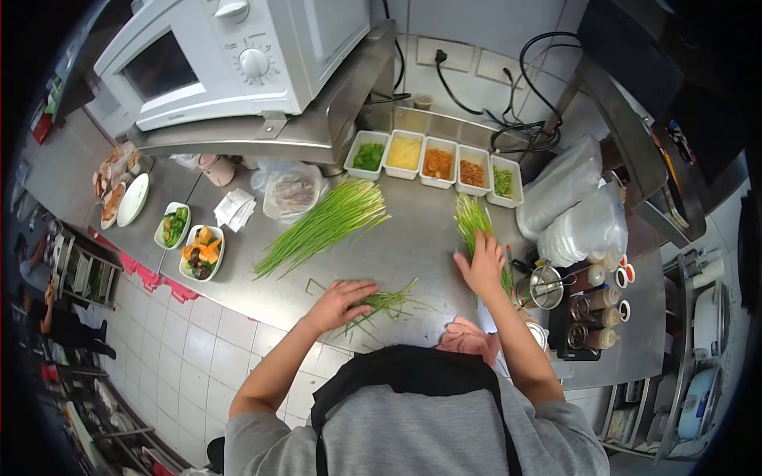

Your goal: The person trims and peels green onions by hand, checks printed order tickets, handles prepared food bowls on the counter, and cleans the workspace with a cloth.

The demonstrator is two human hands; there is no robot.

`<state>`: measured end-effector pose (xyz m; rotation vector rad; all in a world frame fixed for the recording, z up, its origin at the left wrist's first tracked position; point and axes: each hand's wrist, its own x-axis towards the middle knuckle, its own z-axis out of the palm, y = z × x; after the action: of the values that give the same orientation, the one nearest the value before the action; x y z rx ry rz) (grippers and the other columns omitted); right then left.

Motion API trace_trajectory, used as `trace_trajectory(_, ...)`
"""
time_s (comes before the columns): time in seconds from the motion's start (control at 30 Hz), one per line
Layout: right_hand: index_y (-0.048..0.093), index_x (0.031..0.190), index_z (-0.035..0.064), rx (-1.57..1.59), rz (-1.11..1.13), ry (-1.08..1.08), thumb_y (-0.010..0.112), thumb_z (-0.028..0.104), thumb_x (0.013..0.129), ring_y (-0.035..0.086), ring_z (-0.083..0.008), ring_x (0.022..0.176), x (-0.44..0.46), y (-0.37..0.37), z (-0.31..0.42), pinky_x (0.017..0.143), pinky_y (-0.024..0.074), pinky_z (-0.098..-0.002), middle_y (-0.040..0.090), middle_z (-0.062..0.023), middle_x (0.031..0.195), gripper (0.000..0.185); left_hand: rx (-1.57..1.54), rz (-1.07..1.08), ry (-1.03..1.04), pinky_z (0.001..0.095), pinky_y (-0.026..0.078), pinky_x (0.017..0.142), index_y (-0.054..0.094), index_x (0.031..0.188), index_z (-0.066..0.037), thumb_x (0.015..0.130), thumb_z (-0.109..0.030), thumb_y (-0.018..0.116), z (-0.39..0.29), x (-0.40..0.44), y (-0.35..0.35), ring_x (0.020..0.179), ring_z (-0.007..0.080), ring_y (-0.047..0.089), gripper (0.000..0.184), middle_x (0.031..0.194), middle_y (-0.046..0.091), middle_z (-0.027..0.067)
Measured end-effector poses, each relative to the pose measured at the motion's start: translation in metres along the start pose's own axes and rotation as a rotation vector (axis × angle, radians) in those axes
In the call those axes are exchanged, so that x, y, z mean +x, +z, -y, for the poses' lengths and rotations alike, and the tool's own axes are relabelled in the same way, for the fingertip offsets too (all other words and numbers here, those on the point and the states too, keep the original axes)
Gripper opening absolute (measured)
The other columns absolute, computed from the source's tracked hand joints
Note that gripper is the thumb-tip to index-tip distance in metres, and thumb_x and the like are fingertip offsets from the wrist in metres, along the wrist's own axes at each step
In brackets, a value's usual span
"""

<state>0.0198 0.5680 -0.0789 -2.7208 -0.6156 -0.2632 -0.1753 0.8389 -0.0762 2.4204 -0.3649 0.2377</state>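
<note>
My left hand (345,306) lies low over the front of the steel counter, fingers stretched to the right. It touches a small loose heap of thin green stalks (390,302), scattered at its ends. Flat on a narrow bunch of chives (470,211) rests my right hand (482,268), its thumb spread away to the left; part of the bunch is hidden under the palm. A much larger pile of chives (329,222) lies diagonally between and beyond my hands, touched by neither.
Several white tubs (403,154) of chopped ingredients line the back. A microwave (230,67) stands on a raised shelf. Bowls (202,254) sit left; a metal pot (546,287), sauce bottles (603,317) and bagged containers (583,226) stand right. A pink cloth (468,337) lies at the front edge.
</note>
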Motion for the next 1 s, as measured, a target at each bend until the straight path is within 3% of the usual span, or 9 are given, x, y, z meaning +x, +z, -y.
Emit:
trace_trajectory(0.17, 0.051, 0.110, 0.0077, 0.128, 0.649, -0.236, 0.068, 0.034, 0.071, 0.043, -0.0354, 0.104, -0.089, -0.055, 0.011, 0.084, 0.0410, -0.0449, 0.046, -0.0135, 0.112, 0.050, 0.183, -0.125, -0.153, 0.0402, 0.036, 0.092, 0.053, 0.122, -0.012, 0.087, -0.023, 0.055, 0.020, -0.014, -0.015, 0.114, 0.0248, 0.048, 0.037, 0.126, 0.051, 0.0068)
trace_trajectory(0.27, 0.054, 0.106, 0.0083, 0.074, 0.526, -0.263, 0.066, 0.031, 0.072, 0.050, -0.0291, 0.099, -0.129, -0.037, -0.006, 0.078, 0.0449, -0.0371, 0.052, -0.0117, 0.107, 0.042, 0.329, -0.166, -0.199, 0.0429, 0.033, 0.094, 0.049, 0.124, -0.010, 0.088, -0.024, 0.052, 0.019, -0.023, -0.004, 0.118, 0.0251, 0.044, 0.039, 0.129, 0.048, 0.0075)
trace_trajectory(0.33, 0.055, 0.105, 0.0081, 0.884, 0.799, 0.430, 0.067, 0.023, 0.073, 0.054, -0.0241, 0.093, -0.120, -0.021, -0.013, 0.074, 0.0460, -0.0328, 0.055, -0.0098, 0.103, 0.037, 0.383, -0.077, -0.140, 0.0445, 0.031, 0.095, 0.048, 0.125, -0.009, 0.088, -0.024, 0.051, 0.015, -0.026, 0.010, 0.121, 0.0253, 0.042, 0.040, 0.130, 0.046, 0.0080)
trace_trajectory(0.4, 0.056, 0.104, 0.0066, 1.198, 0.832, 0.601, 0.066, 0.020, 0.075, 0.057, -0.0205, 0.088, -0.118, -0.019, -0.018, 0.072, 0.0466, -0.0298, 0.058, -0.0089, 0.100, 0.034, 0.266, -0.084, -0.164, 0.0461, 0.031, 0.096, 0.049, 0.124, -0.009, 0.088, -0.024, 0.051, 0.010, -0.018, 0.008, 0.119, 0.0262, 0.043, 0.038, 0.128, 0.048, 0.0085)
trace_trajectory(0.5, 0.055, 0.103, 0.0024, 0.911, 0.615, 0.029, 0.064, 0.022, 0.081, 0.059, -0.0172, 0.082, -0.109, -0.061, -0.001, 0.072, 0.0467, -0.0276, 0.062, -0.0091, 0.096, 0.031, 0.196, -0.222, -0.148, 0.0445, 0.035, 0.093, 0.054, 0.115, -0.007, 0.086, -0.017, 0.053, 0.016, 0.013, -0.008, 0.109, 0.0290, 0.049, 0.031, 0.119, 0.053, 0.0112)
trace_trajectory(0.67, 0.057, 0.101, 0.0022, 0.784, 0.705, 0.160, 0.065, 0.026, 0.084, 0.056, -0.0123, 0.086, -0.094, -0.068, -0.013, 0.075, 0.0459, -0.0251, 0.060, -0.0042, 0.093, 0.031, 0.175, -0.441, -0.140, 0.0393, 0.043, 0.085, 0.057, 0.105, -0.004, 0.081, -0.008, 0.056, 0.077, 0.073, -0.015, 0.100, 0.0292, 0.054, 0.025, 0.108, 0.057, 0.0130)
trace_trajectory(0.77, 0.058, 0.101, 0.0046, 1.206, 0.557, 0.197, 0.060, 0.024, 0.087, 0.056, -0.0134, 0.091, -0.092, -0.099, -0.008, 0.078, 0.0463, -0.0276, 0.060, -0.0053, 0.097, 0.024, 0.375, -0.579, -0.192, 0.0418, 0.043, 0.082, 0.058, 0.102, -0.004, 0.080, -0.009, 0.056, 0.114, 0.094, -0.018, 0.095, 0.0297, 0.055, 0.023, 0.103, 0.058, 0.0135)
trace_trajectory(0.83, 0.055, 0.108, 0.0053, 1.956, 0.479, 0.413, 0.049, 0.020, 0.092, 0.059, -0.0202, 0.096, -0.084, -0.124, -0.011, 0.085, 0.0484, -0.0366, 0.061, -0.0082, 0.103, 0.023, 0.508, -0.559, -0.303, 0.0418, 0.044, 0.077, 0.061, 0.097, -0.007, 0.081, -0.014, 0.056, 0.121, 0.098, -0.015, 0.087, 0.0284, 0.056, 0.018, 0.096, 0.060, 0.0113)
trace_trajectory(1.0, 0.054, 0.109, 0.0108, 0.677, 0.409, -0.280, 0.049, 0.036, 0.086, 0.058, -0.0219, 0.096, -0.107, -0.066, -0.035, 0.082, 0.0471, -0.0361, 0.060, -0.0069, 0.101, 0.034, 0.556, -0.362, -0.369, 0.0402, 0.043, 0.073, 0.063, 0.087, -0.010, 0.082, -0.019, 0.056, 0.099, 0.103, -0.017, 0.082, 0.0253, 0.057, 0.012, 0.086, 0.061, 0.0076)
